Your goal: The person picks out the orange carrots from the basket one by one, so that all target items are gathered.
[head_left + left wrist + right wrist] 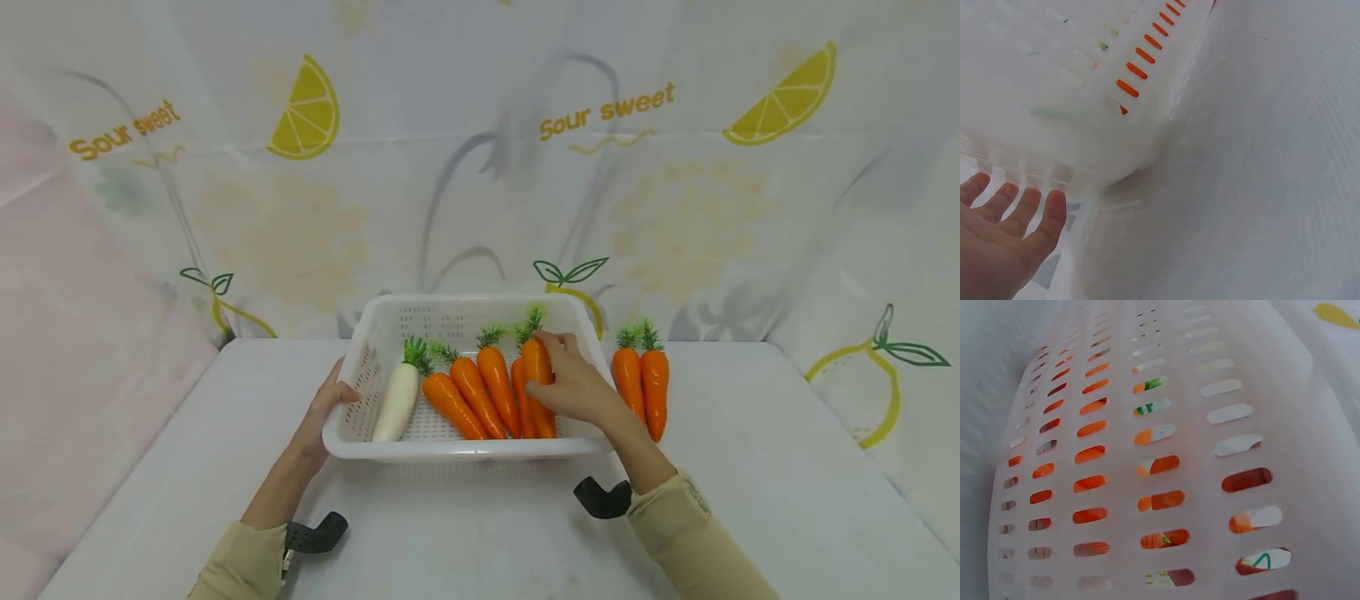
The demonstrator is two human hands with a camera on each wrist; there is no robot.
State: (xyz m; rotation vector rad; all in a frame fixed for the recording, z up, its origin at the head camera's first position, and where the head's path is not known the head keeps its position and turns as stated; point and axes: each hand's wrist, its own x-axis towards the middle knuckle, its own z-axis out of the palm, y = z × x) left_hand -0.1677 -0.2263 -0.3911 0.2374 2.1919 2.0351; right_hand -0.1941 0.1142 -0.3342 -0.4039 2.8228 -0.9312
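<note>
rt hand [568, 385] rnd carrot [536, 365]

You were in what looked like a small staged booth: lemon-printed cloth [427, 100] enclosed the white worktop [757, 442], and black devices [318, 533] sat at your wrists.

Behind the white table [780, 467] hangs a pale cloth [420, 217] printed with yellow lemon slices [307, 115] and "Sour sweet" lettering [641, 102].

the basket [468, 450] looks like smooth plastic, the carrots [497, 390] glossy, the sleeves [693, 533] matt cloth.
</note>
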